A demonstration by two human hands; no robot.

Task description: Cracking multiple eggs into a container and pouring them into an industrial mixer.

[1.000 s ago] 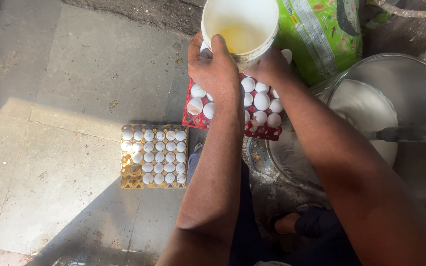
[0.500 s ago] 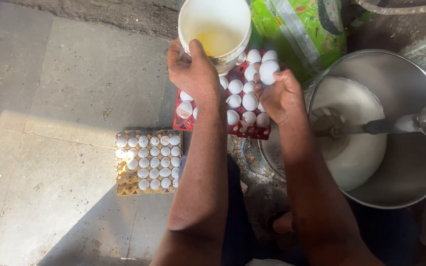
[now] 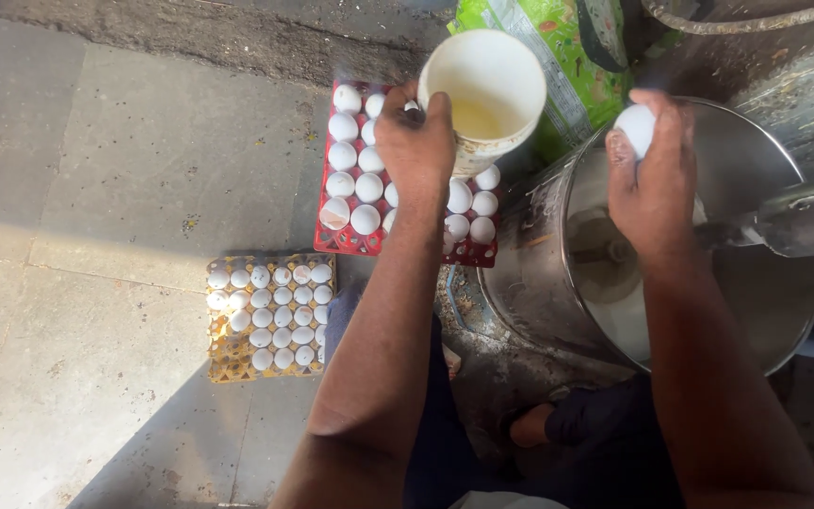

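A stone floor (image 3: 115,170) is lying under everything, grey and flat, with sun shining on part of it. A big shiny metal pot (image 3: 765,170) is sitting at the right side, and something pale and runny is lying at its bottom. A green bag (image 3: 567,38) is standing behind the pot, just beside it. A red tray (image 3: 369,245) is lying on the floor to the left of the pot, and rows of white eggs (image 3: 343,155) are sitting in it. A yellow tray (image 3: 228,363) is lying near it, lower down and to the left, holding many smaller pale eggs (image 3: 270,316).

The left hand (image 3: 415,146) is gripping the side of a white cup (image 3: 482,90), fingers wrapped tight around it. The cup is hanging over the red tray and has some yellow liquid in it. The right hand (image 3: 652,174) is closing around one white egg (image 3: 635,127), holding it over the open pot. The two hands are staying apart, each one busy with its own thing.
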